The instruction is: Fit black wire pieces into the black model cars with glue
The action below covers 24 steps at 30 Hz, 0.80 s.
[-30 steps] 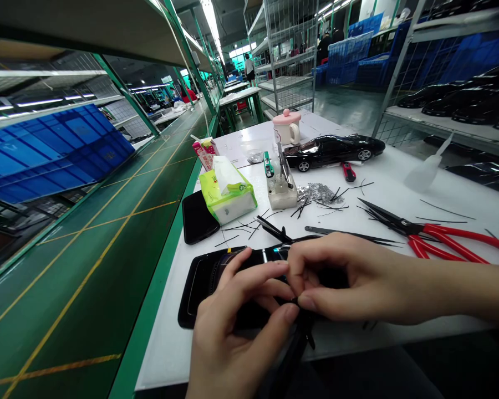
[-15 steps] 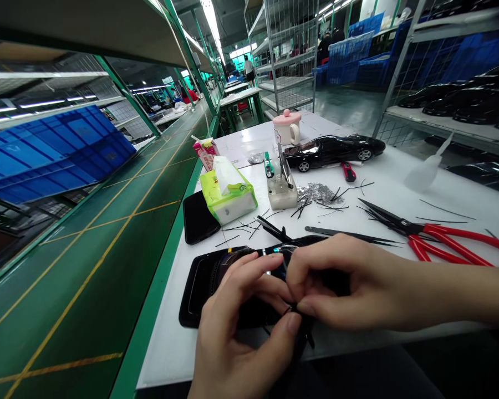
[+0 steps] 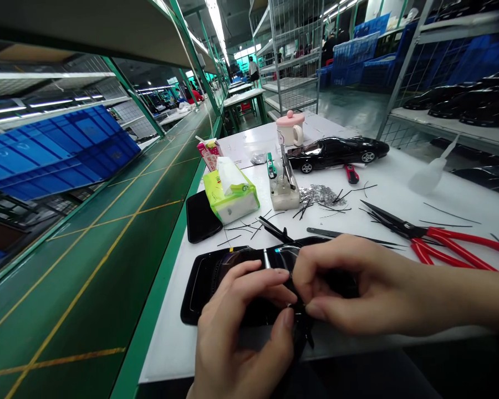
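A glossy black model car [image 3: 199, 288] lies under both hands, its middle largely hidden by them. My left hand [image 3: 241, 327] rests over its near side, fingers spread and bent, with the thumb tip slightly apart from the fingertips. My right hand [image 3: 345, 282] is closed in a pinch beside those fingertips, at the car's near edge. Whatever sits in that pinch is too small and dark to make out. A thin black part [image 3: 308, 335] sticks out below the right thumb. Behind the car lie black tweezers [image 3: 336, 233] and red-handled long-nose pliers [image 3: 411, 228].
Thin black strips [image 3: 303, 208] are scattered near a pile of small silvery pieces [image 3: 320, 194]. Farther back stand a tissue pack [image 3: 233, 199], a tool holder [image 3: 285, 197], a lidded mug [image 3: 290, 128], another black model car [image 3: 336, 152] and a squeeze bottle [image 3: 428, 174]. A phone [image 3: 199, 219] lies left.
My left thumb and fingertips have parted a little from their pinch. My right hand has shifted slightly right, still pinching. The whole view has moved a little.
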Tool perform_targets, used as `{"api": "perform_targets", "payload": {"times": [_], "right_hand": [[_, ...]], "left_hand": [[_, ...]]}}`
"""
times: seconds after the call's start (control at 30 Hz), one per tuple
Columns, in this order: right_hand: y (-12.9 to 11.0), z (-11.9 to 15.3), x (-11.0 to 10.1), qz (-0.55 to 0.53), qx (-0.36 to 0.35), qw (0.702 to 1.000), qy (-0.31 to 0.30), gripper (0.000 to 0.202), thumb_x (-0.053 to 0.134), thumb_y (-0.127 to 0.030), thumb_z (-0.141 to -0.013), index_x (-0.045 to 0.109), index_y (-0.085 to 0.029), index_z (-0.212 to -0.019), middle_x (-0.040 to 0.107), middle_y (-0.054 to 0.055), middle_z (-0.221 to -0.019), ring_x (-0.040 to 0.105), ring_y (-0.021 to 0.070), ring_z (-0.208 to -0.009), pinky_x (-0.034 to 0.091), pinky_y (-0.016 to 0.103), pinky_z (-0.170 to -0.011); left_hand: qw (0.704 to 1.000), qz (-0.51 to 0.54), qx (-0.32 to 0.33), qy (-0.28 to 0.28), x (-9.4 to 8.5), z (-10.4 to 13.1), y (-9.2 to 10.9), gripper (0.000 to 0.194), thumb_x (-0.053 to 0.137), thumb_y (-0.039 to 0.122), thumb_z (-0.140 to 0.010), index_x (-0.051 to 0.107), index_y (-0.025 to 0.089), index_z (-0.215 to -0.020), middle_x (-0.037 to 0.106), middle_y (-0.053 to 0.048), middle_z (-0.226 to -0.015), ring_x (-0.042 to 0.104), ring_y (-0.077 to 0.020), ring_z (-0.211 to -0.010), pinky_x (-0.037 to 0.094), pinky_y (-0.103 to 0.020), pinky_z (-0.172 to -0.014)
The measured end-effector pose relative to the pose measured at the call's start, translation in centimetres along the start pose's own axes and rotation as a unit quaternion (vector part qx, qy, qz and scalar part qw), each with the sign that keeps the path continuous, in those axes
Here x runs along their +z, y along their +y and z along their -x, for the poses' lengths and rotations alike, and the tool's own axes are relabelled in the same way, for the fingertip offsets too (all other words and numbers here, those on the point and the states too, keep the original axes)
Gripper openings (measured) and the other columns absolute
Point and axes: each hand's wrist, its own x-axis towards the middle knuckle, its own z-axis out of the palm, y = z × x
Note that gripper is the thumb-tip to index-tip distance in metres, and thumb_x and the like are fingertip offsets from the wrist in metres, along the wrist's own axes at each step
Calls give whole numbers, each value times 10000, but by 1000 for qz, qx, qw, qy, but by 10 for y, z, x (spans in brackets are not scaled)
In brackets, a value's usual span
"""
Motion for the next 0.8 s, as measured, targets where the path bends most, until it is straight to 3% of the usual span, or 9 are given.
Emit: {"api": "perform_targets", "payload": {"times": [0.3,0.47,0.67,0.8], "right_hand": [[-6,2,-1,-38,45,998,-1,110,599,-114,-823,547,-191,-766,496,-52,-649,430,88,-594,341,203,-535],[-4,0,1,-44,58,997,-1,104,613,-131,-833,555,-188,-769,485,-55,-650,420,83,-592,340,196,-533],[-2,2,-1,-63,52,997,-6,110,642,-168,-869,573,-186,-785,536,-40,-679,469,88,-615,369,187,-557],[-1,5,-3,-82,52,995,-4,157,684,-204,-889,570,-185,-783,523,-43,-682,454,81,-615,363,172,-556]], "left_hand": [[998,-58,16,-25,-23,11,-5,322,590,-22,-887,617,225,-1091,702,79,-958,661,-64,-941,396,-218,-1173],[998,-37,28,-34,-20,9,-5,355,621,-27,-856,608,215,-1115,699,46,-1022,593,-105,-1160,390,-251,-1181],[999,12,30,-37,-11,4,0,338,656,-44,-832,587,222,-1028,717,75,-947,636,-97,-1027,378,-288,-1197],[999,-2,22,-26,-14,8,-4,348,633,-63,-835,590,233,-1011,732,73,-941,631,-103,-1045,389,-304,-1186]]}}
